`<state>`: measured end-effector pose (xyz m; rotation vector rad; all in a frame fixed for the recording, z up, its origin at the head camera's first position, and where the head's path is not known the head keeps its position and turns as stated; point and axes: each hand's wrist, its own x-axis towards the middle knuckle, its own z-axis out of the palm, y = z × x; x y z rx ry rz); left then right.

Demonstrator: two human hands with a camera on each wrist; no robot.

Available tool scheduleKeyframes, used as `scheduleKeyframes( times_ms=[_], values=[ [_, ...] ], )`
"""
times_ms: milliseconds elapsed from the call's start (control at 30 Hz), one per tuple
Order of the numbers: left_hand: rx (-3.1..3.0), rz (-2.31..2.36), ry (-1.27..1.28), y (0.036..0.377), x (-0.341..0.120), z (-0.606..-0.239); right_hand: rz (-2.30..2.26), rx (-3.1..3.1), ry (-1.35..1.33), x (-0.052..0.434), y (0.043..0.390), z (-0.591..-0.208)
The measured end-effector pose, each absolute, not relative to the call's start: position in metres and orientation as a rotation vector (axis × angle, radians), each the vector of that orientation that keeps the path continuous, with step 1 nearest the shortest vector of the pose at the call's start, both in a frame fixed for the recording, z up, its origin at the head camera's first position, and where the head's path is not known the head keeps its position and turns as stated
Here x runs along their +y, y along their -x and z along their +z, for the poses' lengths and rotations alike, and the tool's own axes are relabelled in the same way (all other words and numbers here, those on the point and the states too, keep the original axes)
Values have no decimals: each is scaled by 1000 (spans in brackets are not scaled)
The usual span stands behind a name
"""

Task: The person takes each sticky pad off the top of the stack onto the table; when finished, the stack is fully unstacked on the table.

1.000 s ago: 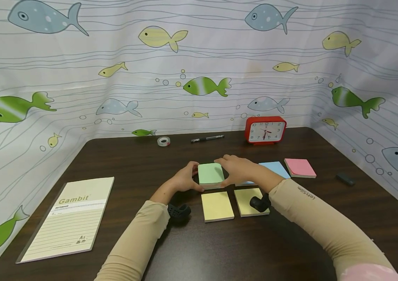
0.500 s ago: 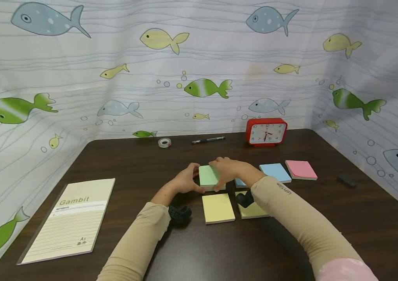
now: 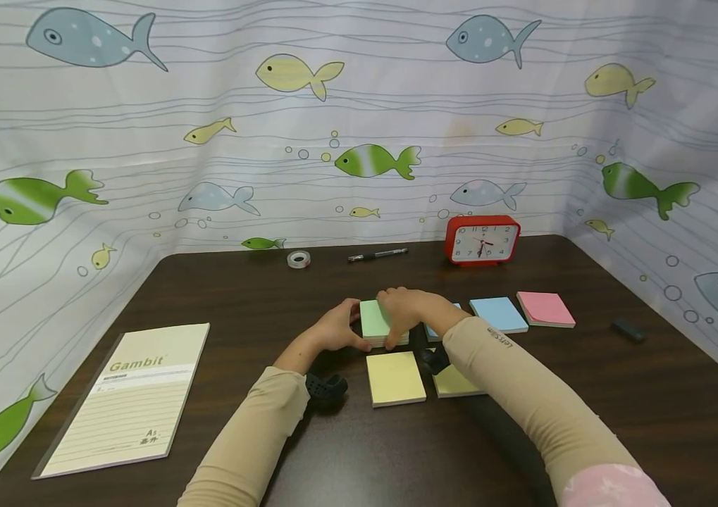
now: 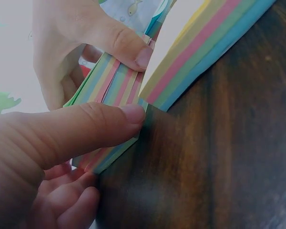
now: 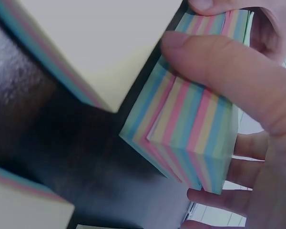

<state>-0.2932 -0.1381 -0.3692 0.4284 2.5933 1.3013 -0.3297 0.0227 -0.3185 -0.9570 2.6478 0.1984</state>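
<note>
A stack of sticky note pads (image 3: 371,318) with a pale green top stands mid-table. From its left side my left hand (image 3: 335,328) grips it, the thumb along the near face and the fingers round the far side. My right hand (image 3: 404,310) holds the same stack from the right and covers part of its top. Striped edges in yellow, pink, green and blue show on the stack (image 5: 181,114) in the right wrist view, its layers slightly uneven. Right in front lies a yellow pad (image 3: 395,380); another yellow pad (image 3: 454,382) is partly hidden beneath my right forearm.
Right of the stack lie two blue pads (image 3: 499,315) and a pink pad (image 3: 545,310), with a small black object (image 3: 628,330) beyond. A red clock (image 3: 483,241), a pen (image 3: 378,255) and a tape roll (image 3: 298,260) line the back. A notebook (image 3: 130,401) lies left.
My right hand has shifted left, from the stack's right edge to partly over its top, its thumb now on the near face. My left hand keeps its place on the stack.
</note>
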Motion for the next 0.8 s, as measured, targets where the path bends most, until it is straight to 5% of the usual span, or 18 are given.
scheduleKeyframes(
  times_ms=[800],
  values=[
    [2641, 1242, -412, 295, -137, -369, 77, 2687, 976, 39, 325, -304]
  ],
)
